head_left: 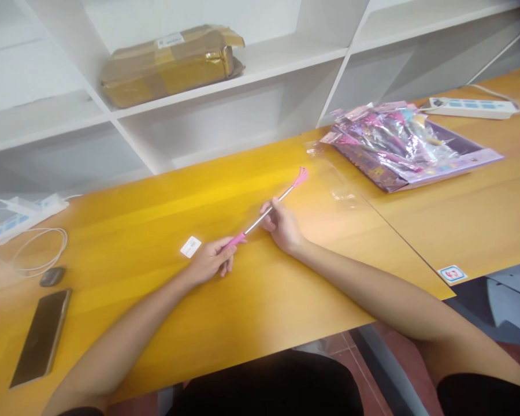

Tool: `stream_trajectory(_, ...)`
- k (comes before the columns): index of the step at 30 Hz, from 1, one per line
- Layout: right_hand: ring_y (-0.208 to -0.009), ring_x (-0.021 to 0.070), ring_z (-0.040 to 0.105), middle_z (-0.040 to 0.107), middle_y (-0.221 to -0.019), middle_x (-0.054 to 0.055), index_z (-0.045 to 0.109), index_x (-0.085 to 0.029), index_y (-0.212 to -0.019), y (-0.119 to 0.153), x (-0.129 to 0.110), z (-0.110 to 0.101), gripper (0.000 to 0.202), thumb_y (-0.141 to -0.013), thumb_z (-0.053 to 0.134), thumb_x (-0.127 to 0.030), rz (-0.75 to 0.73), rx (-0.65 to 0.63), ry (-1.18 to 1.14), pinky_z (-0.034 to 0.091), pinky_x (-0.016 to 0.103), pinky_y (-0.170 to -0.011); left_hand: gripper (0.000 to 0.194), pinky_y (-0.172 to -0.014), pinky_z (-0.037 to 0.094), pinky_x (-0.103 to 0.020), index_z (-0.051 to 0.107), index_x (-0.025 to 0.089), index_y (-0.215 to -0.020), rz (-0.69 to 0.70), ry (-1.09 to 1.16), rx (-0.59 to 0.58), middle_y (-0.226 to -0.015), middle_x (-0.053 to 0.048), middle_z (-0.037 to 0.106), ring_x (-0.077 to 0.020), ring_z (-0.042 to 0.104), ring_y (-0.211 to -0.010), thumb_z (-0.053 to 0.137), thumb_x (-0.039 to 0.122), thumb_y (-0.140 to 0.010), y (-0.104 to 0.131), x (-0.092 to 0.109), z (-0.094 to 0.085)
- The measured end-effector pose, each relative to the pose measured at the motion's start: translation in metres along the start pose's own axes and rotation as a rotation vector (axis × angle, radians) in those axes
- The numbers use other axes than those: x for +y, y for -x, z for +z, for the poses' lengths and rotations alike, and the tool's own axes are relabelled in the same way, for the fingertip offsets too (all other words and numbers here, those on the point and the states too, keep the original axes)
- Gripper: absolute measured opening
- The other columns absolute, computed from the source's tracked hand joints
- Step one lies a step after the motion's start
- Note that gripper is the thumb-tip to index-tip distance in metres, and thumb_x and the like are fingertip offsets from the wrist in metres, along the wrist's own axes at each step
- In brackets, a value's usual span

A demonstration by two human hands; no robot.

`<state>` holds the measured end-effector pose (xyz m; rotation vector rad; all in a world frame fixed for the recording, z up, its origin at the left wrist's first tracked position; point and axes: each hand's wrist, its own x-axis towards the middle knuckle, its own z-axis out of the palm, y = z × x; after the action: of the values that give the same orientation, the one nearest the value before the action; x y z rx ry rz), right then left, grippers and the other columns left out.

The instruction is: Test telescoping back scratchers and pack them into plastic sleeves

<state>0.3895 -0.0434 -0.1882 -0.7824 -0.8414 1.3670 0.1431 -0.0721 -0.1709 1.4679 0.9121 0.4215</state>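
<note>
A thin metal rod with a pink handle and a pink claw-shaped end, a back scratcher (pixel 257 222), slants up to the right above the yellow wooden table (pixel 225 323). My left hand (pixel 214 259) is closed around its pink handle. Farther up, my right hand (pixel 281 224) has its thumb and fingers closed on the metal rod, below the pink claw. A small white label card (pixel 191 247) lies on the table just left of my left hand. Beyond the claw lies a clear plastic wrapper (pixel 335 182).
An open purple box (pixel 472 163) holding several wrapped pink items is at the back right. Power strips (pixel 472 107) sit right and left. A phone (pixel 41 338), a dark small case (pixel 52 276) and a white cable are at left. A taped parcel (pixel 169 66) rests on the shelf.
</note>
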Motion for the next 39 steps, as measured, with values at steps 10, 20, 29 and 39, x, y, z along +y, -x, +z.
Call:
stream_trajectory(10, -0.046, 0.0114, 0.028, 0.033, -0.049, -0.007, 0.065, -0.022, -0.072, 0.006, -0.005, 0.002, 0.063, -0.089, 0.07, -0.083, -0.076, 0.065, 0.123, 0.023, 0.027, -0.049, 0.056, -0.053, 0.05, -0.022, 0.062, 0.022, -0.151, -0.035, -0.034, 0.071, -0.07, 0.001, 0.07, -0.0107, 0.061, -0.048, 0.057, 0.056, -0.107, 0.001, -0.002, 0.003)
stream_trajectory(20, -0.054, 0.0139, 0.036, 0.044, -0.057, -0.002, 0.068, -0.022, -0.069, 0.012, -0.01, 0.002, 0.065, -0.087, 0.07, -0.084, -0.08, 0.024, 0.233, 0.025, 0.028, -0.052, 0.06, -0.047, 0.047, -0.021, 0.059, 0.023, -0.157, -0.009, -0.076, 0.196, -0.063, 0.003, 0.068, -0.0097, 0.057, -0.043, 0.058, 0.056, -0.107, 0.003, -0.007, 0.011)
stream_trajectory(29, -0.053, 0.0123, 0.038, 0.045, -0.057, -0.003, 0.075, -0.019, -0.082, 0.022, -0.012, 0.006, 0.063, -0.094, 0.065, -0.08, -0.023, -0.126, 0.257, 0.027, 0.028, -0.053, 0.059, -0.041, 0.039, -0.019, 0.068, 0.021, -0.149, 0.038, -0.126, 0.314, -0.056, 0.004, 0.062, -0.0074, 0.047, -0.039, 0.063, 0.058, -0.103, 0.006, -0.016, 0.008)
stream_trajectory(39, -0.052, 0.0116, 0.041, 0.056, -0.074, 0.0, 0.075, -0.022, -0.095, -0.015, -0.048, -0.03, 0.068, -0.094, 0.056, -0.087, -0.13, 0.029, 0.35, 0.033, 0.028, -0.048, 0.063, -0.041, 0.04, -0.02, 0.068, 0.019, -0.148, -0.006, -0.033, 0.28, -0.056, 0.003, 0.063, -0.0083, 0.049, -0.037, 0.065, 0.06, -0.101, 0.005, -0.014, 0.005)
